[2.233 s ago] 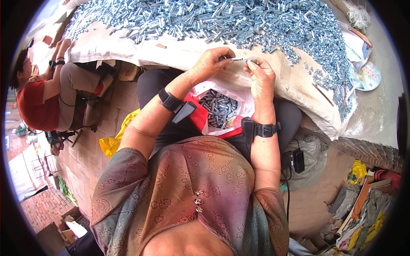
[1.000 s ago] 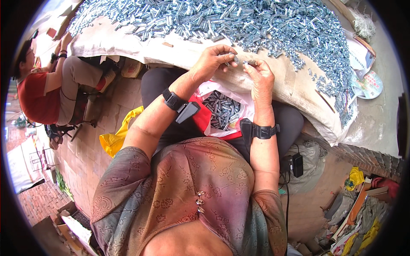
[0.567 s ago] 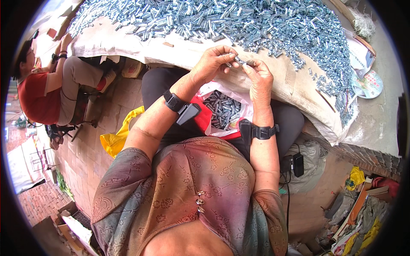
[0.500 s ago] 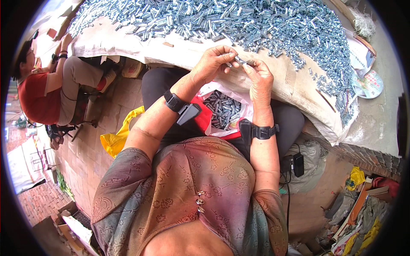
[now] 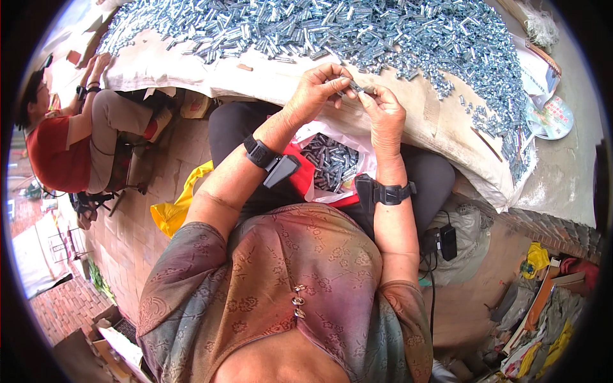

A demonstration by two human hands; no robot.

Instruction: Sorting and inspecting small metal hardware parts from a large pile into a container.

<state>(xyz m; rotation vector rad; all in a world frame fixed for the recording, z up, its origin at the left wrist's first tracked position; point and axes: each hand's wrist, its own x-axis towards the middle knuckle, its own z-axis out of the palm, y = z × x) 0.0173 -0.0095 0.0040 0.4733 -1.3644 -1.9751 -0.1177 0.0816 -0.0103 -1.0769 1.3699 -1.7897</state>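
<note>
My left hand (image 5: 320, 89) and my right hand (image 5: 385, 113) meet above my lap, at the near edge of the covered worktop. Pinched between the fingertips of both is a small silver metal cylinder (image 5: 354, 86); whether it is one piece or two fitted together I cannot make out. Beneath the hands, a white and red bag (image 5: 368, 152) sits open in my lap. Inside it lie many short metal cylinders (image 5: 331, 163), darker than the heap. A broad heap of shiny bluish metal tubes and smaller pieces (image 5: 319, 32) spreads over the worktop beyond my hands.
A white cloth (image 5: 172, 76) drapes over the worktop's near edge. A round hand fan (image 5: 553, 118) lies at the far right. Left, a person in a red top (image 5: 59, 150) sits close to the worktop. A yellow bag (image 5: 175, 207) hangs beside my left leg; scrap (image 5: 536, 313) is piled lower right.
Both hands stay together at nearly the same spot, the fingers shifting slightly around the metal cylinder. The right hand has moved a little left. The person at left has shifted slightly.
</note>
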